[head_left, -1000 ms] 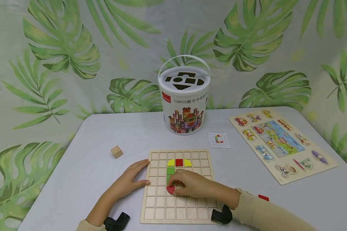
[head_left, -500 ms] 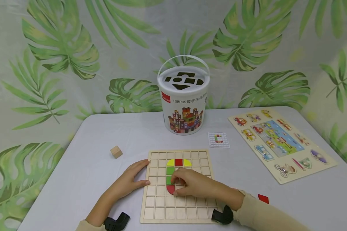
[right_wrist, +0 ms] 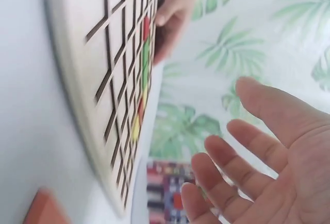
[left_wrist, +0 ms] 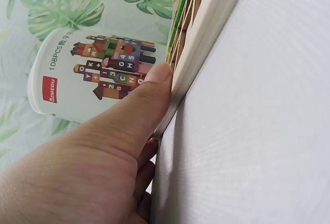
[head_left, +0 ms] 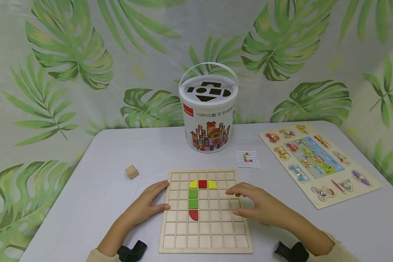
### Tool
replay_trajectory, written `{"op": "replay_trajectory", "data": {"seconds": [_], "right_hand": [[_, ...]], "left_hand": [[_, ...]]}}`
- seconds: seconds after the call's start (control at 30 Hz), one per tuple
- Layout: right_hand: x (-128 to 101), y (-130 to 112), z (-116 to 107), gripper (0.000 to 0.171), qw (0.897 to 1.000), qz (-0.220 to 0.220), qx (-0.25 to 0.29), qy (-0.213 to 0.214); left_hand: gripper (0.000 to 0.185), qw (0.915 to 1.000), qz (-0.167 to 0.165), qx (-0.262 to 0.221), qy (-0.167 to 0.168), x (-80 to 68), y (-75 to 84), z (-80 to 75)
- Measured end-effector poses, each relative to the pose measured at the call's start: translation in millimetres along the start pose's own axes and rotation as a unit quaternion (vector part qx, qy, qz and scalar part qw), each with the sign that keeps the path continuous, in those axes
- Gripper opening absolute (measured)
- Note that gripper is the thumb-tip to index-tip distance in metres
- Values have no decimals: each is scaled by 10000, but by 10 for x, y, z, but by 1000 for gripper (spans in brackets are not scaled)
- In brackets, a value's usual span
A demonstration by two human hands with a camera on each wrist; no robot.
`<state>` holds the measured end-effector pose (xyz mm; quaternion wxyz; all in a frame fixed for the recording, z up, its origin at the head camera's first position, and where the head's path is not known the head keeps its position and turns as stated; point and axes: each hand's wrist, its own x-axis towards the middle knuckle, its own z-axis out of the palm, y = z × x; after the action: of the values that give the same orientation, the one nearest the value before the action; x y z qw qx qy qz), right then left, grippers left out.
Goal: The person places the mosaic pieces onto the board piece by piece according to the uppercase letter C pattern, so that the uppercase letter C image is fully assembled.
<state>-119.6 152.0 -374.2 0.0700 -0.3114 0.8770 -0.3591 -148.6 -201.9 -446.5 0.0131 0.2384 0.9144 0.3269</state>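
Observation:
A wooden grid board [head_left: 216, 236] lies on the table. On its squares sit a yellow quarter-round piece [head_left: 194, 185], a red square [head_left: 202, 184], another yellow quarter-round piece [head_left: 212, 185], two green squares [head_left: 193, 193] in a column, and a red quarter-round piece [head_left: 193, 215] below them. My left hand [head_left: 147, 202] rests against the board's left edge, thumb and fingertips touching it. Over the right edge hovers my right hand [head_left: 258, 203], fingers spread and holding nothing. An orange-red piece [right_wrist: 45, 208] lies beside the board in the right wrist view; in the head view it is hidden.
Behind the board stands a white lidded bucket [head_left: 209, 120] with a handle. A small pattern card [head_left: 247, 159] lies to its right front. A vehicle picture puzzle [head_left: 321, 163] takes up the right side, and a plain wooden cube [head_left: 132, 172] sits at left.
My right hand has let go of the red quarter-round piece, which stays on the board, and has drawn back to the right with fingers spread. My left hand stays in place.

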Motion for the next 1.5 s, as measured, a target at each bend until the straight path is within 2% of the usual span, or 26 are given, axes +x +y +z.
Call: {"op": "replay_trajectory", "data": {"seconds": [0.17,0.3,0.47,0.57,0.83,1.0,1.27,1.5], "right_hand": [[-327,198,-119,41,9993,213,13,314],[-532,349,-137,43,9979,-4,-325,554],[-674,532,-64,43,9964,-157,-529,647],[-708,608,-14,42,9958,-99,-605,676],[-701,678,43,27,9919,-255,-1043,677],[-680,634,55,27,9909,-288,-1095,731],[-538,413,52,30,9907,-904,-562,849],[-363,150,134,31,9896,-1172,-182,810]], "left_hand": [[70,10000,-42,-23,-24,0,13,-2],[70,9999,-94,-46,-37,2,22,-3],[70,9999,-126,-78,-48,-1,24,-5],[70,9999,-119,-101,-43,-2,20,-3],[69,9998,-152,-114,-45,0,21,5],[70,9997,-189,-126,-53,3,25,5],[70,9999,-140,-91,-35,-3,19,1],[69,10000,-3,-49,-14,-3,8,-5]]}}
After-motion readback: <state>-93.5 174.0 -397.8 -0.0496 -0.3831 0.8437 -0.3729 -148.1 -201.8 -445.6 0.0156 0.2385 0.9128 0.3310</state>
